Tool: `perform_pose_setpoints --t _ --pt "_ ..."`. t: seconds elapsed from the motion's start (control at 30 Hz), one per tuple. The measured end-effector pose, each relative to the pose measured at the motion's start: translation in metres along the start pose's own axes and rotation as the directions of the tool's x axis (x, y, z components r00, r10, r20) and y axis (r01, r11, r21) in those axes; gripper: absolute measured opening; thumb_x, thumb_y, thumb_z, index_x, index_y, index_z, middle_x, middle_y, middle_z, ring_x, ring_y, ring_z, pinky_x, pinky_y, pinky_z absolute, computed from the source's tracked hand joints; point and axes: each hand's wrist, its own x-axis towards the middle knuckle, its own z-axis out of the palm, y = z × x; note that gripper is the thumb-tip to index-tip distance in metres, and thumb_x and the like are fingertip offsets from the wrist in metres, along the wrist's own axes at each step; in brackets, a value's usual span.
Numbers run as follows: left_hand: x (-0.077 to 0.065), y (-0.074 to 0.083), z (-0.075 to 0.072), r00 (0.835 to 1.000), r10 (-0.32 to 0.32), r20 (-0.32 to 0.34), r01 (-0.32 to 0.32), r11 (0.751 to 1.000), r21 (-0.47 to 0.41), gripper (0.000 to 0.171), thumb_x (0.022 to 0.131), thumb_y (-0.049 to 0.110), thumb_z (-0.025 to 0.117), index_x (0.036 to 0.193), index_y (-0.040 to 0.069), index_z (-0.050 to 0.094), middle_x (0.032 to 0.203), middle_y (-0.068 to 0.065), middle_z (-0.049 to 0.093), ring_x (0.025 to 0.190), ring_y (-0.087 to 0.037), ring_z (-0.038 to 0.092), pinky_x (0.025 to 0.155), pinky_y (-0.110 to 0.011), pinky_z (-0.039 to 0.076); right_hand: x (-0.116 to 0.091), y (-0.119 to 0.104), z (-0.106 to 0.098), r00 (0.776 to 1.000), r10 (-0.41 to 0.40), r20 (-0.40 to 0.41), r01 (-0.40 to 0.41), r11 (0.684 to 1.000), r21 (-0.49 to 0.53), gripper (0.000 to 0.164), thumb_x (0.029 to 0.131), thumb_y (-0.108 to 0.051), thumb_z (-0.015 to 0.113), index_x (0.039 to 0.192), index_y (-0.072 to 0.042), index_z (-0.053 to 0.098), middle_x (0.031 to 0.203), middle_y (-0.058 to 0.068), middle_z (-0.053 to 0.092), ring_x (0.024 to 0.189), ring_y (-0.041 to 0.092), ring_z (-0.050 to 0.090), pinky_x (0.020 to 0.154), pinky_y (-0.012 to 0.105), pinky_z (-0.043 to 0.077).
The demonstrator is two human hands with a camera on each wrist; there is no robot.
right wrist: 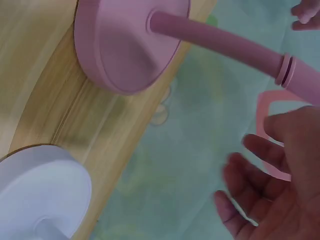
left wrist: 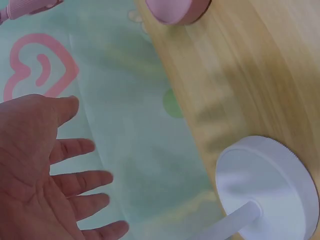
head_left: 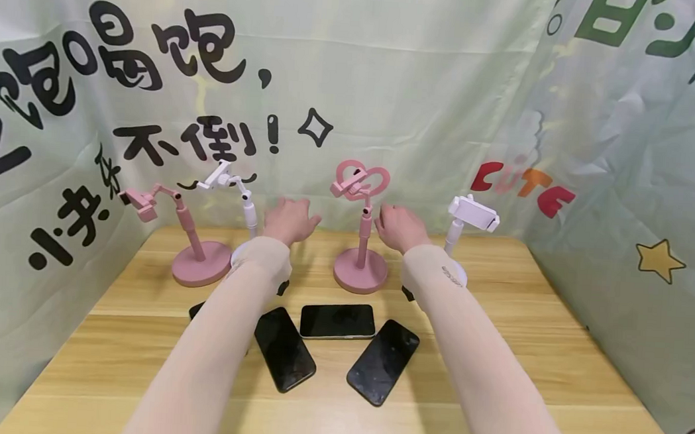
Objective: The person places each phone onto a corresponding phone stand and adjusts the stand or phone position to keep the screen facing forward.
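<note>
The central pink stand [head_left: 363, 241] stands on the bench [head_left: 498, 299] between your two hands, near the fingers of your right hand [head_left: 403, 228]; a white stand [head_left: 249, 212] rises near your left hand [head_left: 290, 221]. Your left fingers [left wrist: 82, 182] are straight, spread apart and hold nothing; your right fingers [right wrist: 267, 152] curve loosely, gripping nothing. The wrist views show both sets of fingers, mostly hidden from the head view, which alone shows dark phones [head_left: 338, 321] lying on the bench.

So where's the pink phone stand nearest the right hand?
In the head view, that pink stand is near the middle, between the left hand and right hand, beyond the sideways phone.
</note>
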Motion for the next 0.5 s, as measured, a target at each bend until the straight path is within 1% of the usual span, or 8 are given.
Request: perform_pose_setpoints --t 0.07,0.13,0.2,0.3,0.37,0.5 --pt "0.000 -0.001 0.003 1.000 0.022 -0.005 -0.022 1.000 -0.002 0.056 0.112 0.048 0.050 0.152 0.010 0.056 0.151 -0.021 0.062 0.142 -0.043 0.057 0.108 -0.065 0.053 -0.001 -0.001 0.002 0.998 -0.022 -0.059 0.023 1.000 0.008 0.030 0.114 -0.026 0.048 0.126 -0.002 0.061 0.118 0.021 0.071 0.112 0.039 0.072 0.095 0.055 0.061" --pt "-0.001 -0.003 0.006 0.999 0.040 -0.012 -0.040 0.999 -0.011 0.050 0.111 0.045 0.053 0.145 0.009 0.062 0.144 -0.017 0.068 0.131 -0.040 0.065 0.097 -0.059 0.060 -0.002 -0.002 0.003 0.996 -0.037 -0.087 0.038 0.999 0.016 0.027 0.113 -0.025 0.050 0.122 -0.003 0.062 0.113 0.019 0.070 0.105 0.037 0.072 0.090 0.053 0.061" --pt "-0.001 -0.004 0.009 0.998 0.061 -0.020 -0.061 0.998 -0.021 0.045 0.111 0.041 0.056 0.140 0.008 0.066 0.140 -0.016 0.070 0.126 -0.039 0.068 0.094 -0.057 0.061 -0.004 -0.002 0.004 0.995 -0.049 -0.093 0.051 0.998 0.029 0.026 0.113 -0.026 0.051 0.120 -0.004 0.062 0.110 0.017 0.069 0.100 0.035 0.071 0.088 0.051 0.060" --pt "0.000 -0.005 0.014 0.995 0.091 -0.038 -0.092 0.995 -0.040 0.039 0.109 0.036 0.060 0.135 0.009 0.070 0.138 -0.013 0.073 0.123 -0.037 0.070 0.094 -0.054 0.061 -0.009 -0.002 0.004 0.993 -0.066 -0.095 0.072 0.996 0.052 0.027 0.113 -0.029 0.051 0.120 -0.005 0.061 0.109 0.016 0.069 0.096 0.033 0.069 0.084 0.049 0.059" --pt "0.000 -0.004 0.018 0.991 0.123 -0.052 -0.126 0.991 -0.049 0.035 0.108 0.033 0.061 0.131 0.009 0.073 0.134 -0.013 0.075 0.118 -0.036 0.072 0.092 -0.052 0.062 -0.013 0.000 0.004 0.992 -0.080 -0.100 0.087 0.994 0.071 0.028 0.113 -0.029 0.052 0.122 -0.005 0.062 0.109 0.016 0.069 0.095 0.032 0.068 0.083 0.048 0.058" --pt "-0.002 -0.001 0.024 0.981 0.181 -0.067 -0.186 0.979 -0.079 0.029 0.107 0.031 0.063 0.122 0.011 0.077 0.121 -0.010 0.079 0.100 -0.029 0.074 0.079 -0.045 0.062 -0.023 0.004 0.003 0.989 -0.099 -0.110 0.112 0.987 0.117 0.029 0.112 -0.028 0.054 0.124 -0.003 0.063 0.106 0.016 0.069 0.090 0.030 0.067 0.080 0.046 0.058"
